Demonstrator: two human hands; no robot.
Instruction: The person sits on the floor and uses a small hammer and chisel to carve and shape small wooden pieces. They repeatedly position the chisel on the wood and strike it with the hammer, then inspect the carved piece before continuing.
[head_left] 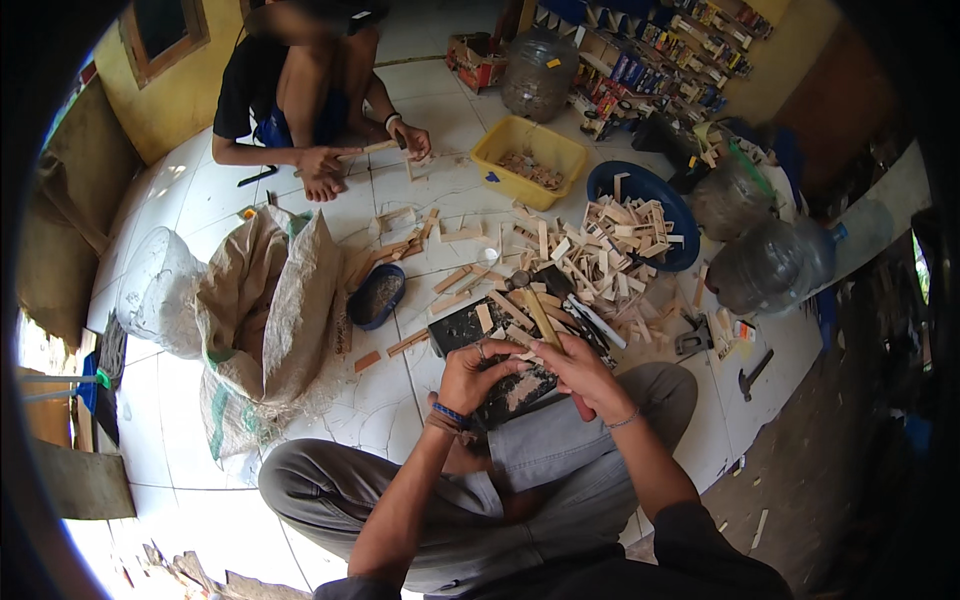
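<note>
A: Where am I in the work?

B: From here I judge it as fitting small wood pieces together. My left hand is curled around a small piece I can't make out, and my right hand pinches a thin stick that rises past the black board.

A: And the next move?

B: As I read it, a steady left grip while the right lines the stick up; the pieces are tiny, so it calls for care.

A: Containers?

B: Beyond the board, the pile of wood offcuts lies on the floor and spills into the blue basin. The yellow tub holds small bits. Left of the board, the blue bowl holds something dark, and the sack stands open; I can't see its contents.
</note>
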